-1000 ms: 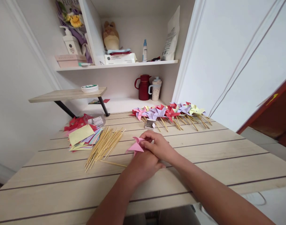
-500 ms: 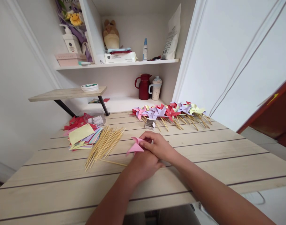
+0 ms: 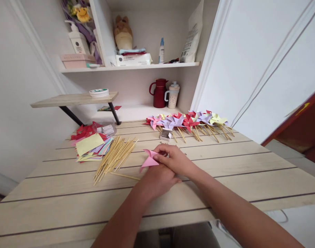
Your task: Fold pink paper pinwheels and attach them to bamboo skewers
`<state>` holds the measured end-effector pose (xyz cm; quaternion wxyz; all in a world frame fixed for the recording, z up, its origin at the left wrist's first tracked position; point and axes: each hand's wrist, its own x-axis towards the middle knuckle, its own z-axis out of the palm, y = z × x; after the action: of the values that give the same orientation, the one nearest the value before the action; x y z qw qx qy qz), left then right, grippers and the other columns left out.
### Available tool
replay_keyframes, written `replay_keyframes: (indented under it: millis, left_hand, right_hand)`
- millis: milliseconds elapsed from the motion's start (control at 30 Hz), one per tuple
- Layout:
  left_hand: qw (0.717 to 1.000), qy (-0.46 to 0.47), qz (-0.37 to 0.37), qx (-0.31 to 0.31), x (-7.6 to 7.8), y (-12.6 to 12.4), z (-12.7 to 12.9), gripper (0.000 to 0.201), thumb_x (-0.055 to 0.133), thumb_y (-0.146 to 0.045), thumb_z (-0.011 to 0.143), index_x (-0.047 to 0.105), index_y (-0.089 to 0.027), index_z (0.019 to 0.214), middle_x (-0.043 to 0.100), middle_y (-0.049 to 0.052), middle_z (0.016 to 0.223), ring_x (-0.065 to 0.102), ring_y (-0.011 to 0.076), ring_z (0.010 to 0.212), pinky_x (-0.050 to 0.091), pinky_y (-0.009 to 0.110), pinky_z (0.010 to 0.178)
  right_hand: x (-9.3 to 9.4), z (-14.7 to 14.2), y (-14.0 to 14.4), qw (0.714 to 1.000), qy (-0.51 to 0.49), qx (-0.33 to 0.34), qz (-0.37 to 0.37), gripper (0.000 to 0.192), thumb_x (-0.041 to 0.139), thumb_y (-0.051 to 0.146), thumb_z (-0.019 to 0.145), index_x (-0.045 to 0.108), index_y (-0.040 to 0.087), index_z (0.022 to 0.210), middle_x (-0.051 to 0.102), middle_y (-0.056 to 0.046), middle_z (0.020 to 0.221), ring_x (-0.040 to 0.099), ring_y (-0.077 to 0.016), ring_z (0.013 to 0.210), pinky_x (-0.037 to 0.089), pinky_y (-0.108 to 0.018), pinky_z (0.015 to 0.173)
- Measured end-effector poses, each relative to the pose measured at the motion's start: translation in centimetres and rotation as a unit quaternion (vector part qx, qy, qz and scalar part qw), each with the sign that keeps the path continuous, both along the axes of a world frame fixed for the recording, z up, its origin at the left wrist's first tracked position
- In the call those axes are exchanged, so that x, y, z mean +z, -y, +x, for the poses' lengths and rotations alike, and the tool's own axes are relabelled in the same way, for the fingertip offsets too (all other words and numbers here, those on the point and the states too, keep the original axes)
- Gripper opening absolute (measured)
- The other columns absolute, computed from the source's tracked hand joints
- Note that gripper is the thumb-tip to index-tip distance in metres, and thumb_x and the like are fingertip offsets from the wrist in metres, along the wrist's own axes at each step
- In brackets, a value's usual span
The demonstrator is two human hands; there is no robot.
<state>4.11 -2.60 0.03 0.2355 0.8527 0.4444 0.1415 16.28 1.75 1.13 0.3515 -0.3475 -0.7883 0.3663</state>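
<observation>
A pink paper pinwheel (image 3: 149, 159) sits between my two hands near the middle of the wooden table (image 3: 237, 162). My left hand (image 3: 157, 181) grips it from below, fingers curled under the paper. My right hand (image 3: 172, 158) lies over the left one and pinches the pinwheel's centre with thumb and fingertips. One loose bamboo stick (image 3: 125, 176) lies on the table just left of my left hand.
A pile of bamboo sticks (image 3: 114, 156) and a stack of coloured paper squares (image 3: 91, 146) lie to the left. A row of finished pinwheels (image 3: 188, 122) and a small box (image 3: 165, 135) lie behind. Shelves hold a red jug (image 3: 159, 93) and a mug (image 3: 172, 95).
My hands and the pinwheel have stayed almost still; only the camera view has shifted slightly.
</observation>
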Motion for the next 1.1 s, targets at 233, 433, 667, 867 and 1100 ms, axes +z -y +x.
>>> replay_keyframes:
  millis: [233,433,667,867,1100]
  left_hand:
    - [0.999,0.0,0.033,-0.002,-1.1,-0.3,0.0,0.046,0.062,-0.03,0.087,0.059,-0.015,0.13,0.062,0.017,0.135,0.058,0.0359,0.122,0.047,0.047,0.099]
    - [0.999,-0.02,0.025,0.003,-1.0,-0.1,-0.1,0.046,0.059,-0.031,0.088,0.059,-0.012,0.13,0.065,0.018,0.129,0.062,0.0357,0.114,0.05,0.045,0.094]
    - [1.0,-0.014,0.019,-0.003,-1.2,-0.4,-0.1,0.045,0.06,-0.032,0.087,0.06,-0.013,0.128,0.066,0.017,0.127,0.062,0.0353,0.113,0.051,0.045,0.091]
    - [0.999,-0.007,0.035,-0.004,-1.2,-0.4,-0.2,0.048,0.063,-0.031,0.087,0.058,-0.013,0.131,0.063,0.017,0.132,0.059,0.0342,0.118,0.048,0.045,0.095]
    - [0.995,-0.047,0.079,-0.039,-0.8,-0.7,0.0,0.024,0.061,-0.031,0.09,0.069,-0.018,0.108,0.07,0.011,0.113,0.062,0.0285,0.108,0.047,0.044,0.095]
  right_hand:
    - [0.0,0.3,-0.1,1.0,0.006,0.006,0.003,0.015,0.059,0.025,0.087,0.063,0.019,0.074,0.061,0.0,0.073,0.053,-0.0159,0.071,0.038,-0.028,0.066]
    - [0.0,0.3,-0.1,1.0,0.007,0.009,0.004,0.017,0.058,0.026,0.088,0.063,0.019,0.073,0.06,0.001,0.072,0.051,-0.0153,0.069,0.038,-0.027,0.064]
    - [-0.3,0.1,-0.2,1.0,-0.003,0.009,-0.008,0.017,0.058,0.027,0.087,0.062,0.019,0.072,0.061,0.001,0.071,0.051,-0.015,0.068,0.038,-0.027,0.064]
    - [-0.5,0.1,-0.4,1.0,-0.015,0.008,-0.02,0.014,0.06,0.027,0.085,0.064,0.019,0.074,0.063,0.001,0.073,0.053,-0.015,0.069,0.039,-0.027,0.066]
    - [-1.2,0.9,-1.2,0.96,-0.187,-0.018,-0.209,0.024,0.075,0.038,0.074,0.06,0.019,0.074,0.054,0.005,0.062,0.046,-0.0114,0.056,0.034,-0.025,0.055]
